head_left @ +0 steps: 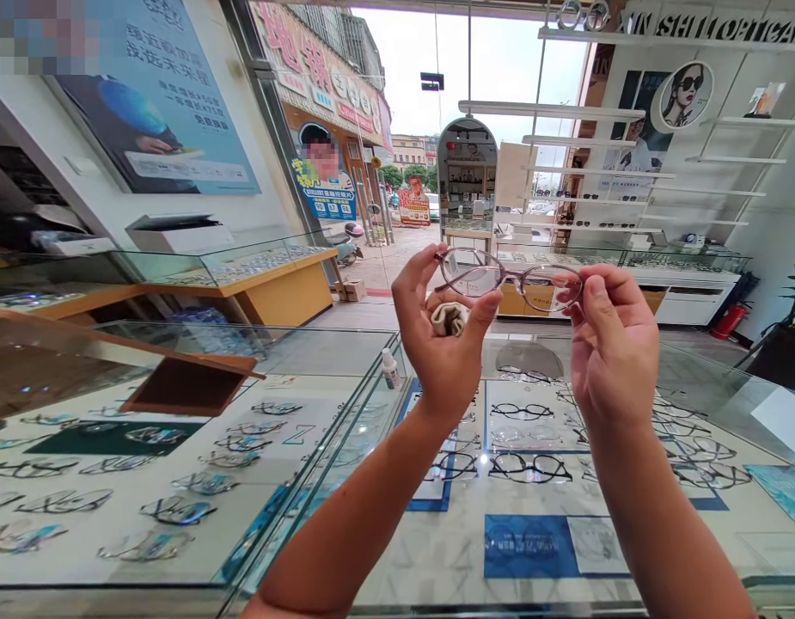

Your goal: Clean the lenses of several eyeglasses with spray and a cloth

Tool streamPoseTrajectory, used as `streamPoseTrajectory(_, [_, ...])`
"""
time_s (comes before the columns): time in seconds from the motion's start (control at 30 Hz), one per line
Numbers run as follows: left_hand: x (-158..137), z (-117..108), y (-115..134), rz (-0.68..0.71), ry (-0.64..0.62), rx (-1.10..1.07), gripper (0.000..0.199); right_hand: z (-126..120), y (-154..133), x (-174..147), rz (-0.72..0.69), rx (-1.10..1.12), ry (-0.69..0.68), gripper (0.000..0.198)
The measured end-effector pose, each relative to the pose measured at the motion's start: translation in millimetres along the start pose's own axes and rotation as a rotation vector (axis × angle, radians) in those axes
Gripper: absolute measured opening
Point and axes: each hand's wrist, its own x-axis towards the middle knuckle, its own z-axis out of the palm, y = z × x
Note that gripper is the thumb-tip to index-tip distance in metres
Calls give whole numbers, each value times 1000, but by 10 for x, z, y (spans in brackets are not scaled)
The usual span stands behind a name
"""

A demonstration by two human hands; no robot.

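A pair of eyeglasses (pixel 514 277) with thin, purplish round frames is held up above the glass display case (pixel 429 567). My left hand (pixel 445 344) grips its left side near the hinge, thumb under the lens. Tucked in that palm is a rolled, pale cloth (pixel 449 319). On the other side, my right hand (pixel 613 335) pinches the frame at the right hinge between thumb and fingers. The far ends of the temples are partly hidden by the fingers. A small white spray bottle (pixel 390 370) stands on the glass just left of my left wrist.
Several eyeglasses (pixel 529 468) lie inside the case below my arms, with more in the left case (pixel 197 483). A brown wooden tray-like piece (pixel 189 385) sits on the left glass. Beyond are a tall arched mirror (pixel 467 185), a yellow-fronted counter (pixel 287 288) and a fire extinguisher (pixel 730 319).
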Motion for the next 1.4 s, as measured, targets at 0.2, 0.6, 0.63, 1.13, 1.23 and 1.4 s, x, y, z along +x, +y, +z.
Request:
streamPoseTrajectory(0.2, [10, -1, 14, -23, 6, -4, 64, 2, 9, 12, -16, -52, 16, 15])
streamPoseTrajectory(0.6, [4, 0, 75, 12, 28, -14, 60, 0, 21, 22, 28, -29, 66, 14])
streamPoseTrajectory(0.63, [6, 2, 77, 16, 33, -20, 59, -3, 19, 25, 28, -25, 68, 13])
streamPoseTrajectory(1.13, [16, -22, 110, 10, 6, -101, 58, -49, 35, 54, 39, -45, 8, 18])
streamPoseTrajectory(1.23, [20, -48, 87, -67, -27, -65, 57, -54, 56, 69, 50, 6, 38, 21])
streamPoseTrajectory(1.4, [53, -73, 85, -333, -84, -191, 58, -85, 155, 100, 87, -22, -28, 8])
